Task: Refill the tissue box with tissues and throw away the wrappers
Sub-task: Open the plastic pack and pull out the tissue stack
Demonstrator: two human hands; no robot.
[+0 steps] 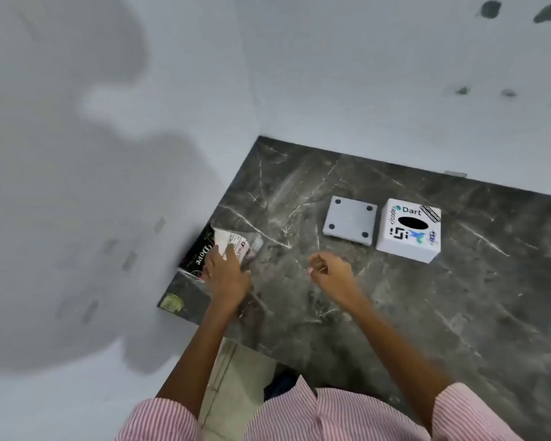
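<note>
A white tissue box (409,230) with stickers and a dark oval slot stands on the dark marble counter (427,313). Its grey base plate (350,219), with round feet at the corners, lies just left of it. At the counter's left edge lies a black tissue pack (196,249) with white tissues or wrapper (233,241) showing on top. My left hand (226,272) rests on that pack, fingers over the white part. My right hand (330,270) hovers above the middle of the counter, fingers curled loosely, nothing seen in it.
White walls (363,74) meet in a corner behind the counter. A small greenish label (171,303) sits at the counter's front left corner. The counter's front edge runs by my body, with floor visible below.
</note>
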